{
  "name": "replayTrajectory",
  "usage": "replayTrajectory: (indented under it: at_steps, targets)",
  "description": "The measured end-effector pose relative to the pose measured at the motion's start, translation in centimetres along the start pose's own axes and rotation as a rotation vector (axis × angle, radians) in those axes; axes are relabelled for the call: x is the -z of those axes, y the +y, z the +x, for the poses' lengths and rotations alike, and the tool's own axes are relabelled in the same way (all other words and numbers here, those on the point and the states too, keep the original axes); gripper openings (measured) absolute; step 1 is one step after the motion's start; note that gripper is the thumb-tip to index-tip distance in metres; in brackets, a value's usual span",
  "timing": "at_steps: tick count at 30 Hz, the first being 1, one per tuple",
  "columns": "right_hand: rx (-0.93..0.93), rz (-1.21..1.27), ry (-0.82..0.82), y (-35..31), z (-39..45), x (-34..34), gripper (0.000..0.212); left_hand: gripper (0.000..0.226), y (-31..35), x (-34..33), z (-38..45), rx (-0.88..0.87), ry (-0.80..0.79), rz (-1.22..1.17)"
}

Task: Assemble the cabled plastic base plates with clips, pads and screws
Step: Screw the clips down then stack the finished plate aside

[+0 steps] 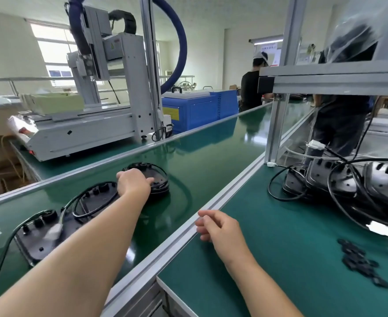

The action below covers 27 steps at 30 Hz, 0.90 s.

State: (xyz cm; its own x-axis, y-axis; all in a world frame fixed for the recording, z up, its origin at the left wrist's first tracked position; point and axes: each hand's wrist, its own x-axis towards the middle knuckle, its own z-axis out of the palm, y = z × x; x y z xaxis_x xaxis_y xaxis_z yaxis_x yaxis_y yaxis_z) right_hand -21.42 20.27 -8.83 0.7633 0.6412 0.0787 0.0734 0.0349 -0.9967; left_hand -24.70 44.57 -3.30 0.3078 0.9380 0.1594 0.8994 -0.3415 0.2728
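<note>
Three black cabled base plates lie in a row on the green conveyor belt (211, 156). My left hand (134, 183) reaches out over the belt and grips the farthest plate (158, 179) by its near edge. The middle plate (97, 197) and the nearest plate (40, 236), with a white connector on it, lie to its left. My right hand (218, 226) hovers over the aluminium rail (188, 232), fingers loosely curled, holding nothing. A stack of black plates with tangled cables (348, 184) stands on the bench at right. A heap of small black pads (360, 261) lies nearer.
A grey screwdriving machine (85, 124) stands beyond the belt at left. An aluminium frame post (275, 124) and shelf rise at right. Two people stand at the far end of the line. A blue cabinet (200, 110) sits behind the belt.
</note>
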Motion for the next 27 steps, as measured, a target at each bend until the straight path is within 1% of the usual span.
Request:
replayTrajectory:
  at_steps: [3, 6, 8, 9, 12, 14, 16, 19, 22, 24, 26, 27]
  targets:
    - [-0.014, -0.033, 0.01, -0.2, -1.1, 2.5, 0.026, 0.051, -0.4, -0.3, -0.4, -0.015, 0.022, 0.028]
    - [-0.025, -0.02, 0.109, -0.8, -2.2, 6.5, 0.026, 0.029, 0.0, -0.2, -1.2, -0.129, 0.118, 0.22]
    - [-0.036, 0.011, 0.193, -1.2, -3.0, 9.4, 0.026, 0.027, 1.4, 0.1, -1.8, -0.18, 0.174, 0.273]
    - [-0.04, 0.034, 0.236, -1.3, -3.4, 10.9, 0.025, 0.026, 2.5, 0.2, -2.2, -0.22, 0.201, 0.263]
    - [-0.043, 0.123, 0.366, -1.5, -4.9, 14.9, 0.023, 0.024, 7.3, 0.4, -4.3, -0.388, 0.246, 0.159]
    - [-0.033, 0.189, 0.456, -1.6, -5.8, 17.3, 0.022, 0.027, 11.3, 0.2, -6.9, -0.507, 0.207, 0.052]
    - [-0.018, 0.251, 0.551, -1.8, -6.7, 19.4, 0.022, 0.026, 15.5, -0.3, -10.3, -0.603, 0.098, -0.082]
    - [0.039, 0.345, 0.694, -1.8, -7.6, 21.9, 0.023, 0.025, 21.5, -0.9, -16.0, -0.717, -0.109, -0.347]
    - [0.086, 0.368, 0.843, -1.5, -7.9, 23.3, 0.026, 0.029, 27.0, -1.1, -20.9, -0.825, -0.229, -0.503]
    - [0.098, 0.325, 0.91, -1.3, -7.9, 23.9, 0.028, 0.031, 30.0, -1.5, -22.4, -0.8, -0.237, -0.527]
    - [0.09, 0.301, 0.938, -1.1, -7.8, 24.1, 0.028, 0.036, 32.3, -2.2, -22.0, -0.681, -0.256, -0.516]
    - [0.083, 0.296, 0.939, -1.0, -7.8, 24.0, 0.027, 0.037, 33.0, -2.8, -21.3, -0.618, -0.289, -0.514]
